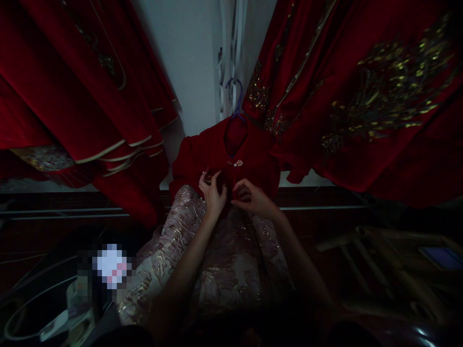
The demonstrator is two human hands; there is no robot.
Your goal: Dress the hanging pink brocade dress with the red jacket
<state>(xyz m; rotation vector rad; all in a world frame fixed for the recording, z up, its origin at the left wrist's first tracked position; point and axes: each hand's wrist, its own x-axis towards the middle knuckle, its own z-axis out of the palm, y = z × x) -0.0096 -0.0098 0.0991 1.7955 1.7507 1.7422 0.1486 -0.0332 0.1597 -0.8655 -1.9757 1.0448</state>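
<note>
A red garment (pixel 202 149) hangs in front of me on a blue-purple hanger (pixel 239 99), with a keyhole-shaped neck opening and a pearl-like ornament (pixel 238 164) just under it. At the garment's front is my left hand (pixel 214 192), its bent fingers apart and nothing visible between them. Close on its right, my right hand (pixel 253 196) has curled fingers, with a gap between thumb and forefinger. In the dim light I cannot tell whether the fingertips touch the cloth. Below both hands spreads shiny pinkish-silver brocade fabric (pixel 231 270).
Red garments with pale trim (pixel 119 120) hang at left; a red garment with gold sequins (pixel 394 91) hangs at right. A white metal rack (pixel 233 43) stands behind. Bottom left holds a blurred bright screen (pixel 112 265); bottom right, a bamboo-like frame (pixel 394 270) with a phone-like object (pixel 443 258).
</note>
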